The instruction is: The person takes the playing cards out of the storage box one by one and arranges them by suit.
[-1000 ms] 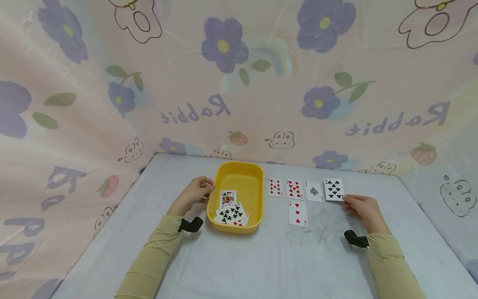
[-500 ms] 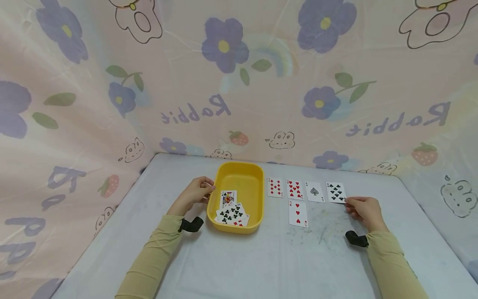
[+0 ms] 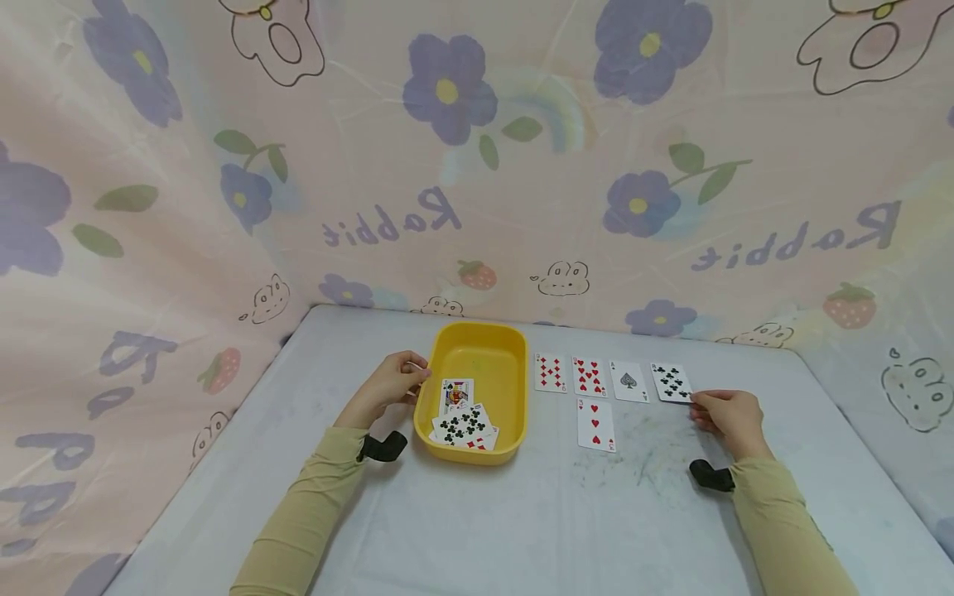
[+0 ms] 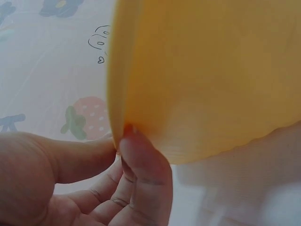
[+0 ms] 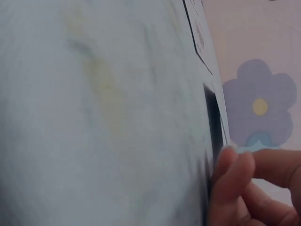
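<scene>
In the head view, my left hand (image 3: pixel 389 387) holds the left rim of a yellow plastic tray (image 3: pixel 519 389). Its thumb and a finger pinch that rim in the left wrist view, where the tray wall (image 4: pixel 202 84) fills much of the picture. Inside the tray lie a face card (image 3: pixel 457 393) and an overlapping pile of playing cards (image 3: pixel 460 425). To the right, my right hand (image 3: pixel 730 418) pinches the near right corner of a clubs playing card (image 3: pixel 672 383). The right wrist view shows thumb and fingertips together, with a dark shadow below the card's edge.
Left of the held card lie an ace of spades (image 3: pixel 629 382), a hearts card (image 3: pixel 590 377) and a diamonds card (image 3: pixel 551 372) in a row. A three of hearts (image 3: pixel 596 425) lies nearer. A patterned curtain (image 3: pixel 537 190) stands behind the white-covered table (image 3: pixel 522 530).
My right hand has moved slightly right and lowered the clubs card toward the table, beside the ace of spades. The left hand and the tray have stayed in place.
</scene>
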Motion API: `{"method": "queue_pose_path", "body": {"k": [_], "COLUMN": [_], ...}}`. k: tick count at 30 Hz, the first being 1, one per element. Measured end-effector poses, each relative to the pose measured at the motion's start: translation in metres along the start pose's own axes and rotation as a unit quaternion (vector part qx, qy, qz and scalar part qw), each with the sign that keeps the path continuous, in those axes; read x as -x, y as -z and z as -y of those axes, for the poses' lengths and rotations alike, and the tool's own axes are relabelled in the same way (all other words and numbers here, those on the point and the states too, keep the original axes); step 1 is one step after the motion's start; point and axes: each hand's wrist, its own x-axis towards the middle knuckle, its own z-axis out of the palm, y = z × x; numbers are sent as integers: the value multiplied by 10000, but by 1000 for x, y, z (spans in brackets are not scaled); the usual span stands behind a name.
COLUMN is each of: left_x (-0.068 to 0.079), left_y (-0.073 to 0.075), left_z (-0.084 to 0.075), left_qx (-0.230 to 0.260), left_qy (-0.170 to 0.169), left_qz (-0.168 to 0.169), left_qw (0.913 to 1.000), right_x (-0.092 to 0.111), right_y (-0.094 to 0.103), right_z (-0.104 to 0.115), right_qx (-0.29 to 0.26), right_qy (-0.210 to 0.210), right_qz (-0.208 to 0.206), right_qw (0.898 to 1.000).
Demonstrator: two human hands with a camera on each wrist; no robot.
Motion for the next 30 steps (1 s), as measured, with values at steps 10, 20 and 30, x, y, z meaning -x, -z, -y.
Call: {"method": "queue_pose_path", "body": {"k": [10,20,30], "left_x": [1,1,2], "left_y": [-2,-3,-4], "left_z": [0,-1,-2], "left_qx": [-22,-120,-190], "left_qy": [9,66,-7], "left_qz": [0,-120,-92], "left_qw": [10000,9998,9998], "right_x": [3,3,10], "right_y": [-1,-1,-1], "right_z": [-2,-3,11], "right_qx": [-71,-14,312], "right_qy": [-4,92,411], "right_qz": [-135,-214,-489], "right_qw": [9999,9997,9975]}}
